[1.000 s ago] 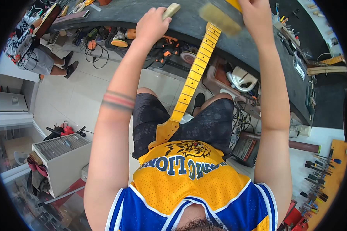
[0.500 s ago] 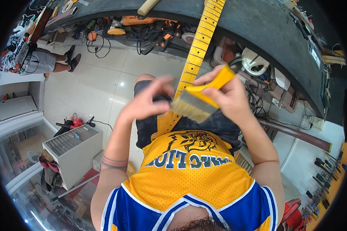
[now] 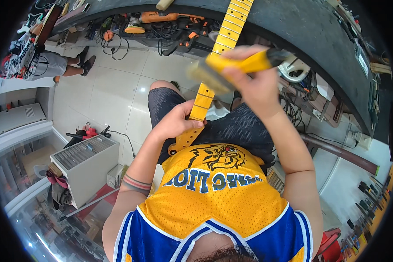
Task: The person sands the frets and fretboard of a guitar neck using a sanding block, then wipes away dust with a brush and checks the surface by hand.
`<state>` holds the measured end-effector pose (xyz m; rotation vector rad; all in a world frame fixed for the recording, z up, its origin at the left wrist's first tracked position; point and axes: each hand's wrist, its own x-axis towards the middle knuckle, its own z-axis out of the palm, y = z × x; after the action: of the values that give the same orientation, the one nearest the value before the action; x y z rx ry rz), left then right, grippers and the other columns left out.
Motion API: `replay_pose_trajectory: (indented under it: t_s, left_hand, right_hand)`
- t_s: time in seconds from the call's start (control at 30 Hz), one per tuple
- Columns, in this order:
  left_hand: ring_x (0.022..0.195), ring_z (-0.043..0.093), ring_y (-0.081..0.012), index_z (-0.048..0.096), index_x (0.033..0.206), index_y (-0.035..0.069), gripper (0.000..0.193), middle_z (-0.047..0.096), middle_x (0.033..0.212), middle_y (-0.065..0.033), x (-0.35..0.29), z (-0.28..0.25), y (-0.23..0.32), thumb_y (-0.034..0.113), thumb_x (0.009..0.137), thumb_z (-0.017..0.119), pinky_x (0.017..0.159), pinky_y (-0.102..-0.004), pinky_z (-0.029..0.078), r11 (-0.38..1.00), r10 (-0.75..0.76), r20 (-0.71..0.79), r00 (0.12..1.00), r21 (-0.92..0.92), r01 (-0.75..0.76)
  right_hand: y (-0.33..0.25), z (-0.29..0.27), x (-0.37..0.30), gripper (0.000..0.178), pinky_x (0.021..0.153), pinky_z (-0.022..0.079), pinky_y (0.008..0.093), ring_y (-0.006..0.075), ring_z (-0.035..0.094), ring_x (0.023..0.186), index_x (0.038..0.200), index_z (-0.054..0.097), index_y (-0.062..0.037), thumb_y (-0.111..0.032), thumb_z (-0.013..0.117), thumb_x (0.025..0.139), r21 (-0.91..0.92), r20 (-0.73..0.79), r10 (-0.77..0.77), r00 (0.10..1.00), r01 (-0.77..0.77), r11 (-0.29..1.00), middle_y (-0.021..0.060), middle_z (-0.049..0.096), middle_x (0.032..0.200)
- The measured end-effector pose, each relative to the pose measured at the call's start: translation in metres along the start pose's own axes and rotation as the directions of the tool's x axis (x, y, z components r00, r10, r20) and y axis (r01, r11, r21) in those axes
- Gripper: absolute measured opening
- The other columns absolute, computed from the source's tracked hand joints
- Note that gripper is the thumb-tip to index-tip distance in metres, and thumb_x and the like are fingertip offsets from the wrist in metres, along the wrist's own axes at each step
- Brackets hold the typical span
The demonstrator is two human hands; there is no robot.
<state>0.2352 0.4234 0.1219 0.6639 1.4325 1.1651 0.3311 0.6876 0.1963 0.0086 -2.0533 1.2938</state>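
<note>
Beside the headstock (image 3: 187,139) of the guitar neck (image 3: 230,30), the left hand (image 3: 179,123), open moments ago, now clasps and apparently steadies it. Farther up the neck, which slants toward the workbench (image 3: 297,26), the right hand (image 3: 260,89) grips a brush (image 3: 253,63).

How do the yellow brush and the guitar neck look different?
The brush is short and bristly; the guitar neck is long and thin, marked with cross-lines and dark dots. The right hand holds the brush, while the left hand holds the guitar neck near its lower end. The brush looks blurry; the guitar neck looks sharper. Both have yellow on them.
</note>
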Motion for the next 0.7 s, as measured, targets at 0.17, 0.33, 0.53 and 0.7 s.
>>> replay_pose_trajectory:
  t_s: [0.17, 0.33, 0.53, 0.7]
  left_hand:
    - [0.105, 0.073, -0.0153, 0.063, 0.132, 0.002, 0.039, 0.077, 0.110, -0.0059, -0.012, -0.001, 0.006, 0.001, 0.097, 0.079, 0.100, -0.0349, 0.057, 1.000, 0.007, -0.069, 0.998, -0.020, -0.008]
    - [0.105, 0.073, -0.0151, 0.063, 0.131, 0.002, 0.038, 0.077, 0.110, -0.0055, -0.010, 0.004, 0.009, 0.000, 0.096, 0.079, 0.099, -0.0336, 0.057, 1.000, -0.006, -0.072, 0.997, -0.016, 0.005]
    - [0.104, 0.074, -0.0152, 0.064, 0.132, 0.001, 0.039, 0.077, 0.111, -0.0056, -0.008, 0.004, 0.011, -0.001, 0.095, 0.079, 0.099, -0.0331, 0.058, 0.999, -0.035, -0.100, 0.994, 0.026, 0.038]
    - [0.104, 0.074, -0.0157, 0.065, 0.135, 0.001, 0.043, 0.078, 0.112, -0.0063, -0.018, -0.005, 0.003, -0.001, 0.095, 0.079, 0.099, -0.0332, 0.058, 1.000, 0.008, -0.106, 0.994, 0.009, -0.007]
  right_hand:
    - [-0.002, -0.061, -0.046, 0.024, 0.092, 0.058, 0.0309, 0.0164, 0.076, 0.104, 0.117, 0.071, -0.0007, -0.019, 0.078, 0.105, -0.317, 0.015, 0.439, 0.899, -0.412, 0.854, 0.0120, 0.079, 0.105]
    - [-0.012, -0.046, -0.046, 0.030, 0.096, 0.059, 0.0328, 0.0196, 0.075, 0.108, 0.125, 0.061, -0.0014, -0.011, 0.079, 0.103, 0.167, -0.129, 0.322, 0.938, -0.299, 0.939, 0.0117, 0.079, 0.116]
    - [-0.015, 0.007, -0.033, 0.028, 0.090, 0.059, 0.0371, 0.0284, 0.077, 0.103, 0.109, 0.076, -0.0038, -0.023, 0.089, 0.094, 0.021, 0.233, 0.131, 0.964, -0.140, 0.990, 0.0129, 0.078, 0.109]
    - [-0.009, -0.043, -0.058, 0.032, 0.088, 0.061, 0.0390, 0.0289, 0.079, 0.098, 0.114, 0.067, -0.0035, -0.020, 0.087, 0.096, -0.397, 0.397, 0.205, 0.895, -0.034, 0.917, 0.0139, 0.078, 0.107]
